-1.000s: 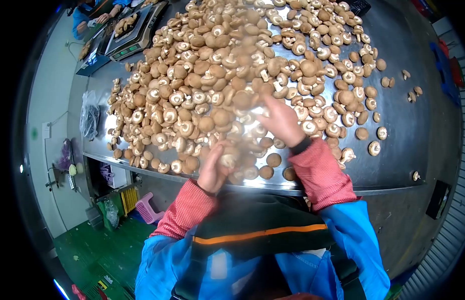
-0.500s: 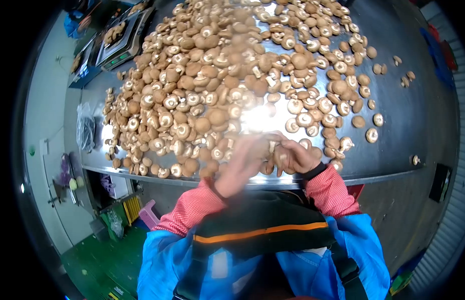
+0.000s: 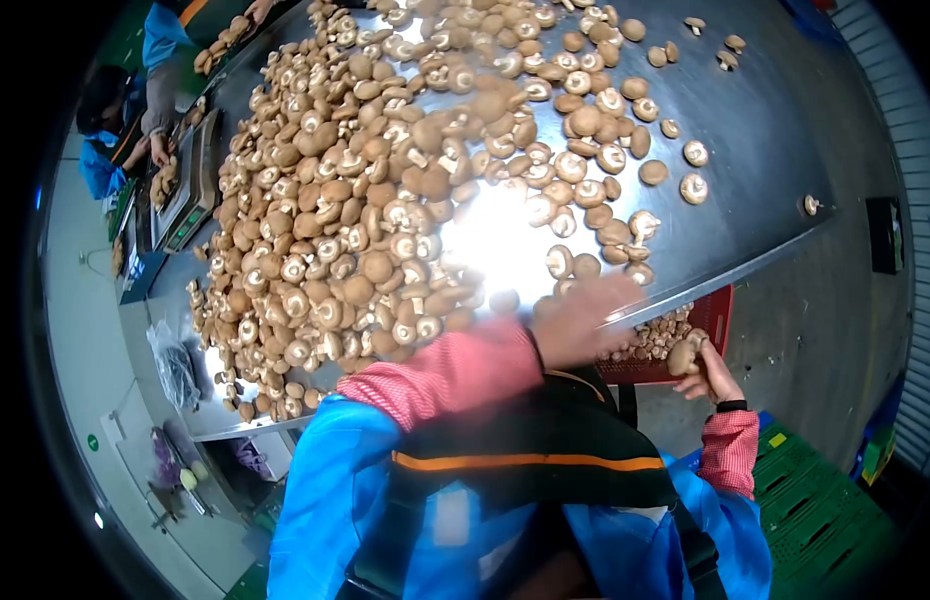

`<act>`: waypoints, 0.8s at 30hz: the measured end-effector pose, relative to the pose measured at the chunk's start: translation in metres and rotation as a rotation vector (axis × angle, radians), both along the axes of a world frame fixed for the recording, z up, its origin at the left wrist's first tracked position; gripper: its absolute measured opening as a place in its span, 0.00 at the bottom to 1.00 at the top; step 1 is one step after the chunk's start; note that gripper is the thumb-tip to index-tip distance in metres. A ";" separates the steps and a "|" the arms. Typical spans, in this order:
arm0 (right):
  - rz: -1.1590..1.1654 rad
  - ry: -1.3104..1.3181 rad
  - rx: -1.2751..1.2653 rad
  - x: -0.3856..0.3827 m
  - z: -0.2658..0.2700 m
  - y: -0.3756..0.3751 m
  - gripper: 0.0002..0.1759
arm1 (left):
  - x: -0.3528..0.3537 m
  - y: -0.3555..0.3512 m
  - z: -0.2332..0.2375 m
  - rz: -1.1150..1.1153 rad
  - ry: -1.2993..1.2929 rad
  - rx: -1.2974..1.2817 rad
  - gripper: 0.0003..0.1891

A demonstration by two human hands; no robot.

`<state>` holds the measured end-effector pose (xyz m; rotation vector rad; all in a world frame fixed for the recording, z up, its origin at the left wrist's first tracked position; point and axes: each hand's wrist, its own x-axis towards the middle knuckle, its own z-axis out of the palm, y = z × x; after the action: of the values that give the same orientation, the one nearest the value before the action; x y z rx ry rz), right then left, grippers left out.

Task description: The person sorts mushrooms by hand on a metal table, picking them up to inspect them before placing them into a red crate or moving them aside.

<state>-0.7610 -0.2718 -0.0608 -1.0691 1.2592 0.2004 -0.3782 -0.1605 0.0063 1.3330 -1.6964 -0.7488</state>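
Grip status, right hand (image 3: 712,377): fingers closed around one mushroom (image 3: 682,357), brown cap outward, at the lower right of the frame. The mushroom is held just beside the near rim of one red crate (image 3: 713,312), which sits below the worktop edge. The crate already contains a layer of mushrooms; the count is not readable.

Grip status, left hand (image 3: 583,318): motion-blurred at the near worktop edge, centre right. Whether the fingers are apart or together cannot be determined. Its pink-sleeved arm crosses the body from the left.

One steel worktop (image 3: 770,120) fills the upper frame. One large pile (image 3: 365,200) of brown mushrooms covers its left and centre, too many to count. About ten strays lie apart toward the upper right, and one small piece (image 3: 811,204) lies alone by the right edge.

One weighing scale (image 3: 185,195) stands at the upper left. Two other people are partly visible there.
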 end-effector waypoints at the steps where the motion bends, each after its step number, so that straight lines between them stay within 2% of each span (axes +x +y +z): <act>1: 0.284 0.357 -0.342 -0.009 -0.011 0.004 0.42 | 0.023 -0.010 0.016 0.108 0.222 0.368 0.25; 2: 0.568 0.716 -0.680 -0.016 -0.018 0.008 0.44 | 0.040 -0.014 0.000 0.262 0.054 0.209 0.27; 3: 0.662 0.880 -0.678 0.009 0.003 0.004 0.41 | 0.056 -0.019 -0.016 0.444 -0.124 0.075 0.29; 4: 0.644 0.798 -0.725 0.039 0.028 -0.002 0.37 | 0.068 -0.023 -0.018 0.491 -0.220 -0.023 0.30; 5: 0.627 0.715 -0.770 0.070 0.052 -0.006 0.33 | 0.078 -0.026 -0.022 0.509 -0.354 -0.005 0.30; 6: 0.609 0.630 -0.814 0.100 0.065 -0.008 0.29 | 0.081 -0.025 -0.030 0.482 -0.373 0.040 0.30; 8: 0.424 0.247 -0.991 0.149 0.073 -0.010 0.19 | 0.085 -0.029 -0.044 0.430 -0.408 0.125 0.29; 9: 0.403 0.088 -1.100 0.179 0.080 -0.011 0.17 | 0.082 -0.030 -0.044 0.465 -0.452 0.151 0.25; 10: 0.378 -0.075 -1.206 0.207 0.086 -0.014 0.16 | 0.080 -0.029 -0.046 0.476 -0.399 0.173 0.24; 12: 0.413 -0.160 -1.280 0.249 0.072 -0.032 0.18 | 0.076 -0.024 -0.050 0.502 -0.291 0.214 0.21; 14: 0.443 -0.112 -1.223 0.289 0.082 -0.059 0.25 | 0.075 -0.012 -0.027 0.457 -0.233 0.258 0.21; 16: 0.381 -0.170 -1.381 0.322 0.068 -0.096 0.30 | 0.073 -0.002 -0.004 0.436 -0.171 0.399 0.22; 18: 0.266 -0.132 -1.469 0.356 0.055 -0.125 0.34 | 0.075 0.012 -0.005 0.494 0.014 0.492 0.22; 19: 0.326 0.028 -1.404 0.370 0.049 -0.135 0.40 | 0.075 0.019 -0.006 0.525 0.111 0.536 0.23; 20: 0.434 0.178 -1.422 0.379 0.043 -0.138 0.39 | 0.073 0.026 -0.004 0.569 0.274 0.547 0.23; 23: 0.733 0.263 -1.582 0.404 0.016 -0.084 0.36 | 0.072 0.037 0.013 0.691 0.645 0.599 0.23; 24: 0.811 0.250 -1.690 0.407 0.010 -0.060 0.34 | 0.072 0.040 0.018 0.698 0.664 0.585 0.23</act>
<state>-0.3544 -0.3318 -0.0509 -3.0679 0.9644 -0.2199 -0.3066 -0.1204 0.0239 1.6663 -0.4370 -1.1262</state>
